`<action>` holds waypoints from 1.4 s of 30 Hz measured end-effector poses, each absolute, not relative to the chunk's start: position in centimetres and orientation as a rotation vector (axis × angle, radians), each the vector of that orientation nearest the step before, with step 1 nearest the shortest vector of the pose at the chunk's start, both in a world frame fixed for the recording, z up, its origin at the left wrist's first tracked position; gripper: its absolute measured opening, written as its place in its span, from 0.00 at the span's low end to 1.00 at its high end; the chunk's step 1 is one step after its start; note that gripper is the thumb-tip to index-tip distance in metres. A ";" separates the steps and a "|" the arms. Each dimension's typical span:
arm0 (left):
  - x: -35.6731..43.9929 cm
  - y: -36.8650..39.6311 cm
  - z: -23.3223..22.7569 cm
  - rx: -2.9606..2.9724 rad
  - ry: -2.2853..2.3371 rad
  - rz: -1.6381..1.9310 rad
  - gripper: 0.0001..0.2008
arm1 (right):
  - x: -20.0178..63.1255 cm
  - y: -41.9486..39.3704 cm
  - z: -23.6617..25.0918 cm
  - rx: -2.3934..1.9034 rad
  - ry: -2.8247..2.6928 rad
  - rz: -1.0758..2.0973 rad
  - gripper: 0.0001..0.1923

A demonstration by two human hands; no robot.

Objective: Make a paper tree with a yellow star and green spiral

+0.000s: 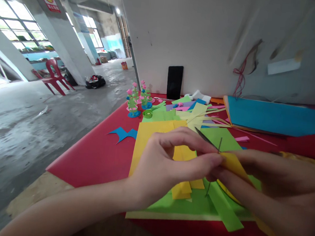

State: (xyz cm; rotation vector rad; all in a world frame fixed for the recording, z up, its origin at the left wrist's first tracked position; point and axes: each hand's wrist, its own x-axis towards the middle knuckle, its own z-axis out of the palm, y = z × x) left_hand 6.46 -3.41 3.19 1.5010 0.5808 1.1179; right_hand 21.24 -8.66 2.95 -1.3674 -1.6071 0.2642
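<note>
My left hand (167,163) is closed in a pinch, thumb and forefinger meeting on a thin metal pin (220,144) that stands nearly upright. Against the pin sits the end of a yellow paper strip (234,166), which my right hand (280,187) grips between thumb and fingers. A dark pointed tip (203,135) shows just behind the left forefinger; what it belongs to is hidden. Below the hands lie a green paper strip (225,208), green sheets and yellow paper pieces (182,190). A larger yellow sheet (144,146) extends behind my left hand.
Small paper trees (133,103) with pink tops stand at the red table's (93,156) far left, near a blue paper cutout (123,133). A black phone (174,82) leans on the white panel. Blue sheets (268,115) lie at the back right, beside loose coloured strips.
</note>
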 end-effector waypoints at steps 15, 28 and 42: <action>6.5 -3.4 3.1 1.363 0.497 1.071 0.06 | 21.5 -8.8 3.3 -1.325 -1.589 0.538 0.01; 6.3 -3.2 2.8 1.373 0.395 1.021 0.11 | 21.6 -8.8 2.9 -1.289 -1.570 0.597 0.02; 6.3 -3.1 3.0 1.425 0.496 1.048 0.05 | 21.1 -8.5 2.8 -1.318 -1.591 0.393 0.01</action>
